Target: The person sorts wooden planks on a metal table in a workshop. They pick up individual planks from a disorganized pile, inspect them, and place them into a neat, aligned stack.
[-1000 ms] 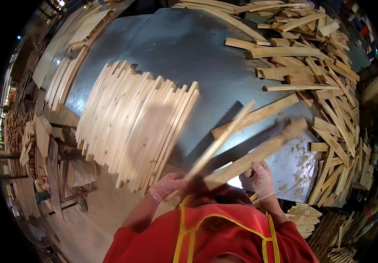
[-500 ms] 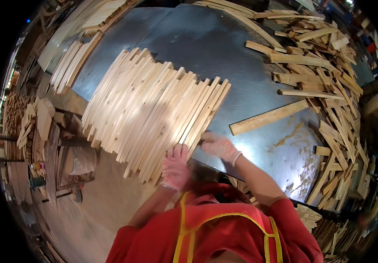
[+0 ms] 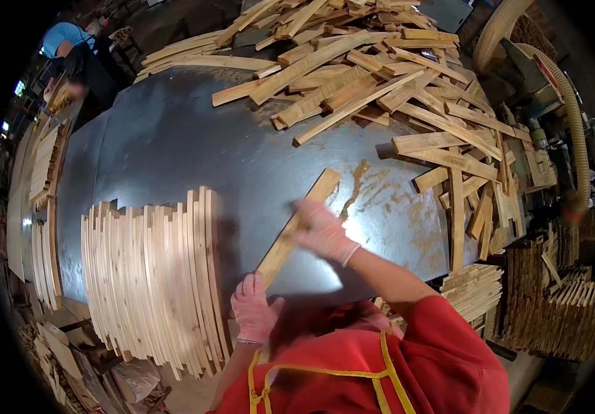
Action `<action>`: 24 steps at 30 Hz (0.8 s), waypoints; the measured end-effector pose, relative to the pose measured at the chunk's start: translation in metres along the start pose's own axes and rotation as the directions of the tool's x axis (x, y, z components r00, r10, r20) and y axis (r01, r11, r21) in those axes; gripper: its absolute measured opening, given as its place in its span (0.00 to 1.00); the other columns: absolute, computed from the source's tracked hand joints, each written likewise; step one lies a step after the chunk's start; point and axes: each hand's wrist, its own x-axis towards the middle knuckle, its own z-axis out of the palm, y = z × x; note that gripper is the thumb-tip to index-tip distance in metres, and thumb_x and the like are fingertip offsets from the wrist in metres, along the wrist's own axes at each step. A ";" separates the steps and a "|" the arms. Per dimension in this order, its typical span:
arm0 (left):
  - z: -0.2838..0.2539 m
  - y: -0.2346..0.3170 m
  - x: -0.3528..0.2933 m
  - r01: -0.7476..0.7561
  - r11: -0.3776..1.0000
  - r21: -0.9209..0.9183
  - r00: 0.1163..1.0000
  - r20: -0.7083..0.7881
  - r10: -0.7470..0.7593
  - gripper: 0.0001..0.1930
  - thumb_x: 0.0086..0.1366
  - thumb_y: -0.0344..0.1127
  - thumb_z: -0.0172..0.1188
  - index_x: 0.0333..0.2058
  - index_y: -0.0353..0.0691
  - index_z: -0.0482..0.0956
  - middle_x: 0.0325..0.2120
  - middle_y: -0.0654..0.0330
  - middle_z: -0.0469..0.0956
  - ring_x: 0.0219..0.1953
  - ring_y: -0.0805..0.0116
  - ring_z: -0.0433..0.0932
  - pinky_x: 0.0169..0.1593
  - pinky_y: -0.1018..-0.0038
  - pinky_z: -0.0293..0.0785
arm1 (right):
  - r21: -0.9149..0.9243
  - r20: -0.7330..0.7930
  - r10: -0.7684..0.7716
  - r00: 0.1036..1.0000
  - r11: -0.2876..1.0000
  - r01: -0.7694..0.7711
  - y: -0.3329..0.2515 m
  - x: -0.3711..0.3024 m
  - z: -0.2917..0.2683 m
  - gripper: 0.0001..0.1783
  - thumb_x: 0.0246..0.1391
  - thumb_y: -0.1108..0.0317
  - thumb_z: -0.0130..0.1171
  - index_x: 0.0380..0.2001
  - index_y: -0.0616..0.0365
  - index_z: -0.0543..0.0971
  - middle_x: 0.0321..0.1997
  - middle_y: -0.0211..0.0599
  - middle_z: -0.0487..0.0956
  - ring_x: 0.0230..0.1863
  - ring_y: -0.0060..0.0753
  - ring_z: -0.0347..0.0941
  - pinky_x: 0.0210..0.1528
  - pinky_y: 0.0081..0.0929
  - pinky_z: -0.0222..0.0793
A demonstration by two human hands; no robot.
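A wooden board (image 3: 326,185) lies slantwise on the dark metal table in front of me, its near end toward my left hand. My right hand (image 3: 323,233), in a pale pink glove and slightly blurred, grips the board around its middle. My left hand (image 3: 252,312), gloved in the same way, is at the near end, fingertips against it and thumb held apart. Just left of that hand, a wide row of pale wooden strips (image 3: 149,276) lies side by side, with uneven ends.
Rough boards (image 3: 380,90) are heaped across the far and right parts of the metal table (image 3: 166,138). More strips (image 3: 45,255) lie at the far left. A person in blue (image 3: 70,41) stands beyond. Hoses (image 3: 566,90) and wood stacks (image 3: 552,297) are at the right.
My view has swung right. My left hand has left the strips for the board's near end. The right hand has come onto the board, which now lies more steeply angled.
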 end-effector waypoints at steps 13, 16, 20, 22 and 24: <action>0.042 -0.046 0.014 0.204 0.824 -0.529 0.969 0.228 -0.093 0.38 0.60 0.44 0.72 0.67 0.37 0.72 0.47 0.53 0.80 0.48 0.57 0.81 0.52 0.62 0.79 | 0.952 -0.076 0.779 0.623 -0.129 0.277 0.166 0.013 -0.122 0.10 0.67 0.62 0.65 0.47 0.53 0.79 0.45 0.30 0.83 0.46 0.29 0.81 0.43 0.28 0.78; -0.019 -0.009 0.017 0.476 0.307 -0.824 0.866 0.499 -0.004 0.33 0.63 0.36 0.68 0.66 0.34 0.73 0.48 0.59 0.81 0.48 0.68 0.80 0.52 0.69 0.79 | 0.951 0.187 0.637 0.748 -0.308 0.025 0.080 -0.075 -0.040 0.10 0.68 0.62 0.64 0.48 0.50 0.79 0.42 0.29 0.82 0.44 0.27 0.80 0.41 0.32 0.79; -0.024 -0.002 0.013 0.452 0.355 -0.818 0.862 0.503 0.061 0.35 0.65 0.32 0.66 0.70 0.33 0.68 0.51 0.60 0.80 0.51 0.71 0.78 0.54 0.73 0.77 | 0.840 0.505 0.540 0.673 -0.128 -0.527 0.012 -0.195 0.072 0.15 0.65 0.63 0.66 0.52 0.55 0.81 0.42 0.33 0.85 0.35 0.29 0.81 0.36 0.32 0.78; -0.010 -0.002 0.005 0.403 0.298 -0.865 0.893 0.443 0.077 0.39 0.66 0.32 0.67 0.74 0.33 0.63 0.55 0.57 0.79 0.53 0.67 0.78 0.55 0.72 0.77 | 0.710 0.595 0.494 0.634 0.047 -0.703 -0.031 -0.211 0.095 0.21 0.66 0.62 0.65 0.59 0.57 0.80 0.50 0.38 0.85 0.42 0.32 0.83 0.45 0.31 0.81; -0.033 -0.003 -0.008 0.542 0.269 -0.796 0.814 0.577 0.066 0.48 0.64 0.35 0.70 0.78 0.35 0.53 0.63 0.52 0.75 0.59 0.64 0.75 0.62 0.71 0.73 | 0.492 0.686 0.260 0.680 0.522 -0.696 -0.059 -0.193 0.068 0.28 0.66 0.56 0.64 0.63 0.61 0.77 0.56 0.42 0.84 0.55 0.39 0.81 0.60 0.34 0.77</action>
